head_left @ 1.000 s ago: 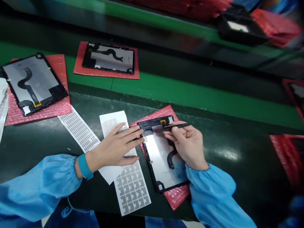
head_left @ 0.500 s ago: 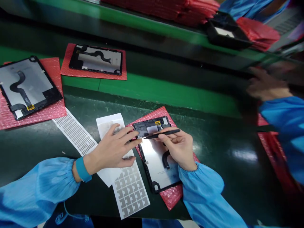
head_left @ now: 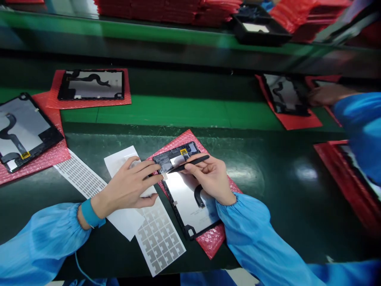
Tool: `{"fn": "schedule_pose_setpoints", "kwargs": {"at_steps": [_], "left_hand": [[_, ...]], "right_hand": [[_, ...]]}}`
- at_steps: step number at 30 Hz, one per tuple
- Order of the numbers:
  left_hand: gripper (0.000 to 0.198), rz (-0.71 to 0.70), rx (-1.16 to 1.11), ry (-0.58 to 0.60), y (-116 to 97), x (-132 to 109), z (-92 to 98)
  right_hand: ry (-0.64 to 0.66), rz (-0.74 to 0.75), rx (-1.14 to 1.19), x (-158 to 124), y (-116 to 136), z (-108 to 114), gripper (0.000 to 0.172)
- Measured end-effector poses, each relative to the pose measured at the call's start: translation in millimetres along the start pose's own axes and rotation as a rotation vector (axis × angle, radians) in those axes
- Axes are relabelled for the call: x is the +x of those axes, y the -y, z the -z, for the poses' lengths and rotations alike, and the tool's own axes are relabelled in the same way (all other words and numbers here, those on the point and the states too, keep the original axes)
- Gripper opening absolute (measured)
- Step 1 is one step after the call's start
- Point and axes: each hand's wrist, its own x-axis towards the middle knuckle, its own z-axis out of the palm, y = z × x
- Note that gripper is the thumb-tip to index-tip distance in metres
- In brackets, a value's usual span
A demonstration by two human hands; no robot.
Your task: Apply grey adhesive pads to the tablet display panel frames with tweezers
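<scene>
A display panel (head_left: 187,206) with a black frame lies on a pink bubble-wrap bag (head_left: 212,240) in front of me. In my right hand (head_left: 210,174) are black tweezers (head_left: 190,163), their tip at the panel's left edge beside a small pale tab (head_left: 164,176). My left hand (head_left: 131,184) has its fingers spread, fingertips at the same edge, over white sheets. Below it lies a sheet of grey stickers (head_left: 162,238); a sheet of small grey rectangles (head_left: 81,174) extends to the upper left.
Two more panels on pink bags lie at left, one near (head_left: 24,127) and one farther back (head_left: 92,84). At right, another person's hand (head_left: 330,94) touches items near a panel (head_left: 285,95). A shelf at the back holds red bags (head_left: 166,12) and a black box (head_left: 262,33).
The camera view has turned slightly right. The other person's hand is now by the panels at the back right. My hands stay at the panel's left edge with the tweezers.
</scene>
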Motion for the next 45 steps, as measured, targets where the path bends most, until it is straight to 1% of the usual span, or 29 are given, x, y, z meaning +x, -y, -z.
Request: {"fn": "schedule_pose_setpoints", "kwargs": {"at_steps": [4, 7, 9, 10, 11, 12, 13, 14, 16, 17, 18, 19, 21, 24, 25, 27, 29, 32, 35, 38, 42, 44, 45], "left_hand": [[0.049, -0.016, 0.044, 0.077, 0.5, 2.7, 1.0], [0.049, -0.025, 0.064, 0.172, -3.2, 4.6, 7.8], [0.049, -0.061, 0.027, 0.240, -3.7, 2.1, 20.8], [0.050, -0.071, -0.003, 0.256, -3.1, -1.9, 30.2], [0.049, -0.057, -0.034, 0.246, -2.4, -8.4, 40.8], [0.047, -0.010, -0.060, 0.210, -2.2, -17.7, 51.7], [0.044, 0.080, -0.074, 0.149, -3.3, -29.7, 62.0], [0.040, 0.206, -0.072, 0.071, -5.9, -44.0, 70.2], [0.037, 0.491, -0.025, -0.085, -14.6, -76.4, 77.0], [0.039, 0.609, 0.007, -0.134, -19.8, -92.7, 74.8], [0.041, 0.692, 0.033, -0.157, -24.7, -107.8, 69.4], [0.042, 0.740, 0.047, -0.163, -28.9, -121.0, 61.5], [0.037, 0.764, 0.046, -0.170, -34.6, -140.1, 43.2], [0.023, 0.755, 0.019, -0.237, -36.7, -151.9, 22.6], [0.021, 0.747, 0.006, -0.255, -36.3, -153.0, 19.2], [0.021, 0.728, -0.020, -0.266, -35.0, -154.1, 16.8], [0.023, 0.714, -0.035, -0.267, -34.1, -154.8, 17.5], [0.024, 0.715, -0.053, -0.268, -34.2, -155.9, 18.9], [0.024, 0.715, -0.076, -0.294, -34.7, -155.7, 17.9], [0.024, 0.713, -0.084, -0.317, -34.3, -154.7, 15.6], [0.024, 0.722, -0.088, -0.303, -32.9, -155.7, 16.9], [0.025, 0.708, -0.092, -0.296, -33.7, -156.5, 22.0], [0.026, 0.695, -0.088, -0.293, -34.8, -156.3, 25.4]], "right_hand": [[-0.008, 0.003, 0.043, 2.1, 1.0, -1.2, 0.037], [-0.041, -0.017, 0.033, -0.4, -0.9, -0.1, 0.037], [-0.095, -0.040, 0.019, -3.8, -2.0, 1.7, 0.037], [-0.124, -0.053, 0.018, -5.5, -1.8, 2.6, 0.036], [-0.146, -0.066, 0.023, -7.0, -0.9, 3.3, 0.036], [-0.155, -0.076, 0.034, -8.3, 0.9, 3.3, 0.034], [-0.152, -0.079, 0.045, -9.7, 3.5, 2.3, 0.032], [-0.128, -0.076, 0.049, -11.3, 6.8, -0.4, 0.030], [0.000, -0.072, 0.013, -15.2, 14.5, -12.4, 0.025], [0.095, -0.077, -0.027, -17.1, 18.3, -22.4, 0.023], [0.195, -0.083, -0.067, -18.5, 21.5, -35.2, 0.023], [0.291, -0.088, -0.099, -19.2, 23.9, -50.3, 0.023], [0.435, -0.080, -0.118, -18.2, 25.1, -84.4, 0.024], [0.551, -0.050, -0.080, -14.1, 18.2, -129.8, 0.026], [0.573, -0.050, -0.073, -13.1, 14.5, -140.1, 0.027], [0.587, -0.055, -0.071, -12.4, 7.6, -152.3, 0.030], [0.580, -0.063, -0.089, -12.9, 3.0, -155.4, 0.029], [0.559, -0.069, -0.119, -14.5, 0.8, -153.1, 0.027], [0.554, -0.077, -0.120, -16.1, 0.6, -151.8, 0.027], [0.550, -0.082, -0.127, -18.1, -0.4, -156.0, 0.027], [0.526, -0.065, -0.167, -17.4, 1.9, -163.1, 0.030], [0.504, -0.065, -0.159, -11.2, 7.6, -154.3, 0.032], [0.474, -0.069, -0.143, -6.6, 11.5, -143.8, 0.032]]}}
